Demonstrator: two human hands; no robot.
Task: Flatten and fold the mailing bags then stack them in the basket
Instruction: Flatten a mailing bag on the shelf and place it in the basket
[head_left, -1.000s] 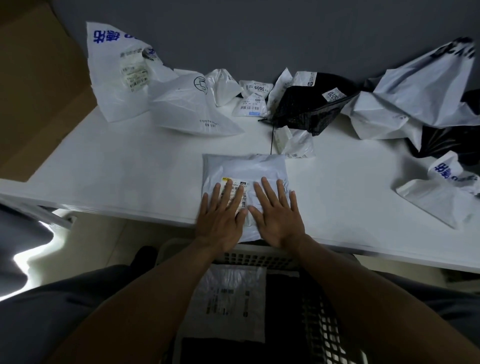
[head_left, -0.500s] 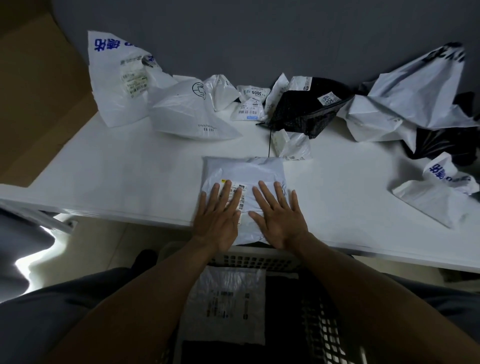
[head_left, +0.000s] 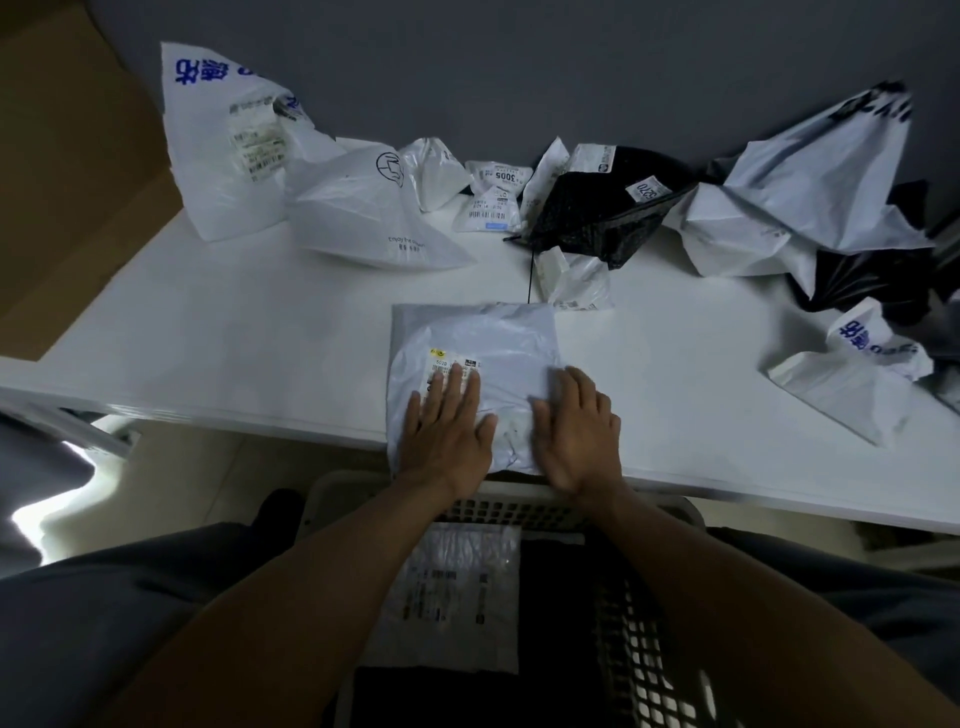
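Observation:
A folded white mailing bag (head_left: 488, 343) with a barcode label lies flat at the near edge of the white table (head_left: 234, 353). My left hand (head_left: 447, 431) presses flat on its left half, fingers straight over the label. My right hand (head_left: 579, 431) lies on the bag's right edge, fingers straight and close together. Below the table edge sits a slatted basket (head_left: 644, 670) on my lap, holding a folded clear bag (head_left: 457, 597) on top of a black one (head_left: 550, 587).
Crumpled mailing bags line the back of the table: large white ones at the left (head_left: 228, 145) (head_left: 363, 218), a black one (head_left: 602, 213) in the middle, more white (head_left: 810, 192) and black at the right. A grey wall stands behind. A brown board (head_left: 67, 171) lies at the left.
My right hand has slid right, from the bag's middle to its right edge. My left hand stays pressed on the left half. The bag looks flatter.

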